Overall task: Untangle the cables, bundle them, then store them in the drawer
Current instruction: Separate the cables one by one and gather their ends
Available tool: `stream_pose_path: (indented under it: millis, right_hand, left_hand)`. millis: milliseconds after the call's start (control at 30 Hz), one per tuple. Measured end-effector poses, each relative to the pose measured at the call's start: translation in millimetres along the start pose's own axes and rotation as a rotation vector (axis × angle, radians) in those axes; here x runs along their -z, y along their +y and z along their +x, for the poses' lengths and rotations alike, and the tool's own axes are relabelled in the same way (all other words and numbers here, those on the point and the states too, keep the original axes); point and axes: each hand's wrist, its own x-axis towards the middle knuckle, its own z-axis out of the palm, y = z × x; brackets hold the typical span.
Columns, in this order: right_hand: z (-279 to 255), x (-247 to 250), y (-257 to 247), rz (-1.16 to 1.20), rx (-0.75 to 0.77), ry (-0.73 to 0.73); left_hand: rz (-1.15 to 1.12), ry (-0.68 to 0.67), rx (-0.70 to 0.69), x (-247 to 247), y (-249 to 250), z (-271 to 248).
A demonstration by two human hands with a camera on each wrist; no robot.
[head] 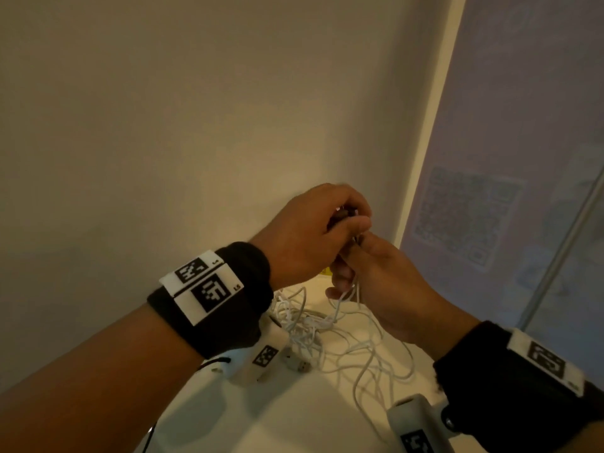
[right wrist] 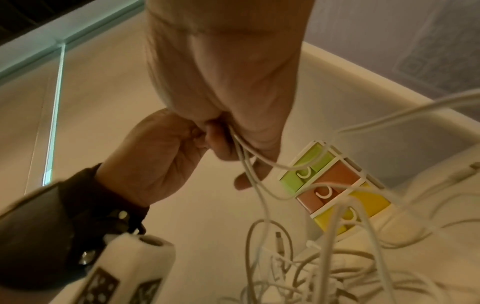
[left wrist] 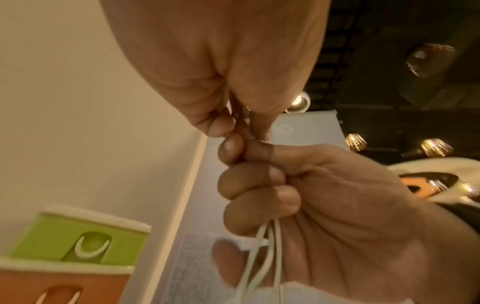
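Both hands are raised above a white table (head: 294,416), close together. My right hand (head: 343,273) is curled in a fist round several white cable strands (left wrist: 265,246) that hang from it. They run down into a tangled white cable pile (head: 327,331) on the table. My left hand (head: 353,220) sits just above that fist, its fingertips (left wrist: 221,125) pinching the top of the strands. What lies between them is mostly hidden. A loose USB plug (head: 299,364) lies at the pile's near edge. The small drawer unit (right wrist: 332,185) has green, orange and yellow fronts, all closed.
A plain wall rises behind the table on the left. On the right a frosted pane (head: 464,220) carries a QR code. The drawer unit stands at the back behind the cables, with loops (right wrist: 363,127) draped across it. The table's front has bare surface.
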Motion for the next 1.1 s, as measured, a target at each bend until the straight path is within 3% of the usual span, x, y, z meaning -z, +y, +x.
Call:
stream_pose_path:
  millis: [100, 167, 233, 333, 467, 567, 667, 767, 900, 1100]
  right_hand:
    - [0.9, 1.5, 0.8, 0.056, 0.061, 0.041]
    - [2.0, 3.1, -4.0, 0.170, 0.139, 0.061]
    - [2.3, 4.3, -9.2, 0.294, 0.198, 0.054]
    - [4.3, 6.7, -10.9, 0.249, 0.240, 0.074]
    - [8.7, 17.3, -12.7, 0.082, 0.236, 0.162]
    - [5.9, 25.1, -13.9, -0.213, 0.303, 0.208]
    - [-2.8, 27.3, -10.3, -0.618, 0.327, 0.192]
    - [-4.7, 24.9, -4.6, -0.858, 0.188, 0.049]
    - [-3.3, 22.4, -0.5, -0.851, 0.007, -0.111]
    - [-3.0, 23.1, -7.4, -0.925, -0.023, -0.182]
  left_hand:
    - [-0.308, -0.007, 0.201, 0.2, -4.5, -7.5]
    - [-0.409, -0.202, 0.325, -4.3, -13.0, -17.4]
    - [-0.328, -0.404, 0.329, -14.6, -22.8, -29.2]
    - [-0.016, -0.499, 0.219, -25.8, -32.6, -38.2]
    - [0.275, -0.510, 0.091, -21.7, -45.2, -35.8]
    - [0.402, -0.458, 0.044, -18.6, -55.2, -33.8]
    - [0.319, -0.436, 0.046, -15.2, -57.7, -31.4]
    - [0.193, -0.390, 0.099, -12.2, -52.9, -29.6]
    - [0.170, -0.313, 0.103, -11.4, -48.7, -29.7]
    - [0.376, -0.356, 0.070, -0.6, -55.0, -30.8]
